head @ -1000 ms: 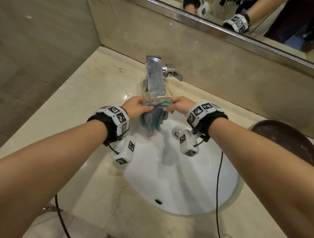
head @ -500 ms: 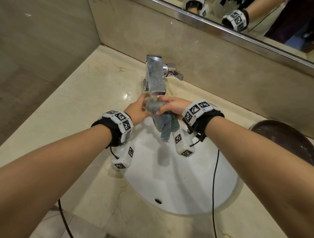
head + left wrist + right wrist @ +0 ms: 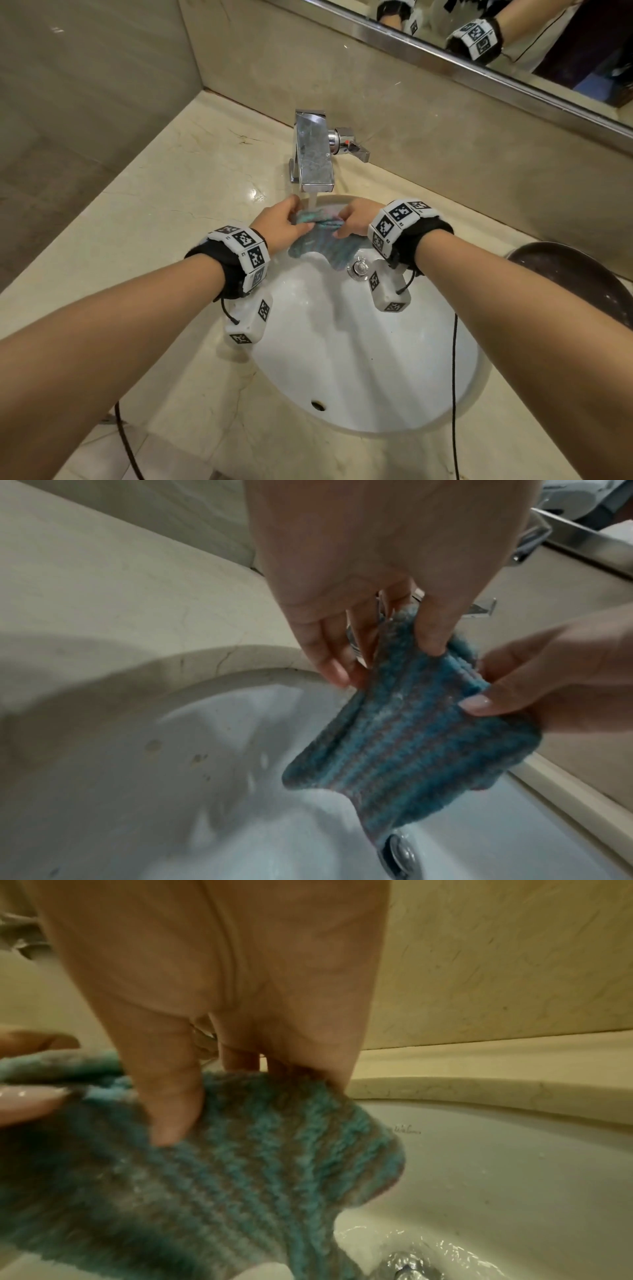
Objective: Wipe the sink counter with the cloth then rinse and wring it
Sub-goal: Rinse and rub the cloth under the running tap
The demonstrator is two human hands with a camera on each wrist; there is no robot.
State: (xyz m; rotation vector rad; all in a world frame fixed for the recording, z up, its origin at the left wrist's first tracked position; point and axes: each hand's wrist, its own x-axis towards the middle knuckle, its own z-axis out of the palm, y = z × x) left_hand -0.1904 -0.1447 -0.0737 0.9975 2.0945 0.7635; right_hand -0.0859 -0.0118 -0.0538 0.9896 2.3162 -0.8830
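Note:
A blue-and-grey striped knitted cloth (image 3: 322, 245) (image 3: 404, 739) (image 3: 212, 1177) hangs spread over the white sink basin (image 3: 359, 359), right under the running chrome faucet (image 3: 313, 150). My left hand (image 3: 281, 222) (image 3: 377, 631) pinches its top left edge between thumb and fingers. My right hand (image 3: 356, 217) (image 3: 192, 1085) pinches the top right edge the same way. Water falls from the spout onto the cloth's top edge between the hands. The cloth's lower end hangs just above the drain plug (image 3: 358, 267).
The beige marble counter (image 3: 171, 205) surrounds the basin, with a wall on the left. A dark round bowl (image 3: 575, 277) sits at the right edge. A mirror (image 3: 513, 41) runs along the back wall. Black cables (image 3: 454, 394) hang from my wrists over the basin.
Half a second ago the cloth was bunched up between the hands close to the spout. Now both hands have moved apart and slightly down, and the cloth is stretched out wide under the water.

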